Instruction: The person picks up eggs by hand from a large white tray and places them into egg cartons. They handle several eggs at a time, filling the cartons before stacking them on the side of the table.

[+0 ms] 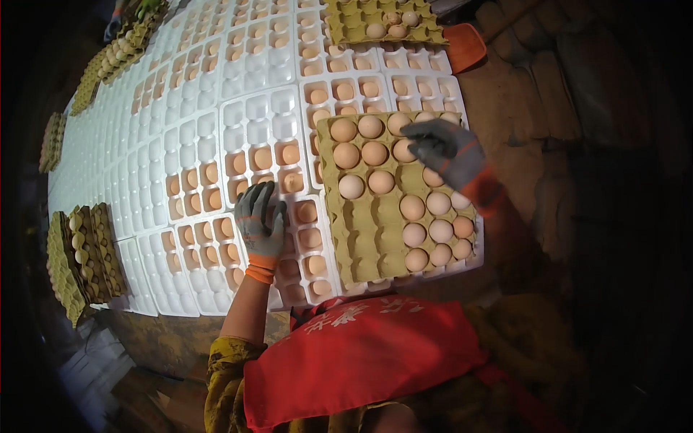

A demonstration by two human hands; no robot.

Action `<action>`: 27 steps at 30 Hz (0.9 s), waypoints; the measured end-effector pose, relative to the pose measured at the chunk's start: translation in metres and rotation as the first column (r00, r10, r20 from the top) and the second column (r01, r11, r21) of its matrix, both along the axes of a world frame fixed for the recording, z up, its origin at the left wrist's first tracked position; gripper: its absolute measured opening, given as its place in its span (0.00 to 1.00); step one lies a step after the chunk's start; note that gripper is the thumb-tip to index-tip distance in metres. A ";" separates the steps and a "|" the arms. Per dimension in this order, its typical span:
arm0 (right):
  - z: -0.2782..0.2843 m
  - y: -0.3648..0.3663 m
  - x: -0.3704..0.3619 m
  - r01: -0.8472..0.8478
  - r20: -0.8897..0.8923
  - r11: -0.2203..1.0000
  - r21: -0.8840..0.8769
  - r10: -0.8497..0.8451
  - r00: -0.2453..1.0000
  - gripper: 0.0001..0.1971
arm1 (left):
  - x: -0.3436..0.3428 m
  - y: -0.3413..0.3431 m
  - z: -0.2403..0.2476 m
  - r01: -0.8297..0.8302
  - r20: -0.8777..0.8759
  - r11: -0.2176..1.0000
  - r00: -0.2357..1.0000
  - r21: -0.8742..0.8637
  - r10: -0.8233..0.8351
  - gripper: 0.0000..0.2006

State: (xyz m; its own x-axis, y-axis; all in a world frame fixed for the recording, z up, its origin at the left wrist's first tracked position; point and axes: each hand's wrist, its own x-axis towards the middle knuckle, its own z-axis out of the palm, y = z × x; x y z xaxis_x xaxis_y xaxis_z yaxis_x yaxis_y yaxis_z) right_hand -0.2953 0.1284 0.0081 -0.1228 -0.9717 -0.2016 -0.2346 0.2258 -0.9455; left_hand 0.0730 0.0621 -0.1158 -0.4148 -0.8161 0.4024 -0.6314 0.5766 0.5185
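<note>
My left hand [260, 220], in a grey glove with an orange cuff, rests low over a white foam egg tray [303, 119]. Its fingers are stretched forward with the thumb apart, and no egg shows in them. Beside its fingertips a brown egg [292, 181] sits in a cell. Over the olive pulp egg tray [368, 242], my right hand [451, 155] has its gloved fingers curled in; whatever they hold is hidden. A light brown egg [403, 150] lies at its fingertips. Eggs fill the pulp tray's right side and top rows; several cells at its lower left are bare.
White foam trays [148, 184], some partly filled, cover the table. Pulp trays [86, 252] stand at the left edge, and another pulp tray with eggs [350, 29] lies at the far right beside an orange scoop [465, 47]. A person's green-gloved hand [148, 6] shows far left.
</note>
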 end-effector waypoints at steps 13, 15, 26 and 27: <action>-0.029 0.047 0.006 0.264 0.629 0.958 0.115 -0.276 0.726 0.26 | -0.087 0.011 0.063 0.388 -0.589 0.607 0.791 0.693 0.166 0.17; -0.029 0.031 0.004 0.280 0.521 0.959 0.032 -0.255 0.814 0.23 | -0.063 -0.006 0.064 0.535 -0.742 0.521 0.549 0.665 0.384 0.21; 0.006 0.057 -0.041 0.263 0.198 0.965 0.013 -0.260 0.945 0.25 | -0.128 -0.049 0.080 0.569 -0.613 0.398 0.790 0.720 -0.020 0.18; -0.031 0.029 -0.037 0.127 0.447 0.992 -0.003 -0.113 0.887 0.23 | -0.076 -0.054 0.069 0.624 -0.700 0.331 0.681 0.708 0.213 0.22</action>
State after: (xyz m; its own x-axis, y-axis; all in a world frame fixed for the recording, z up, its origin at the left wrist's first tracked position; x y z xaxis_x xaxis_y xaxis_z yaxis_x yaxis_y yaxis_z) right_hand -0.3328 0.1571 -0.0225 -0.1433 -0.9620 -0.2323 0.2398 0.1940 -0.9512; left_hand -0.0034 0.0084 -0.0468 -0.6383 -0.7281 -0.2501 0.1277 -0.4205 0.8982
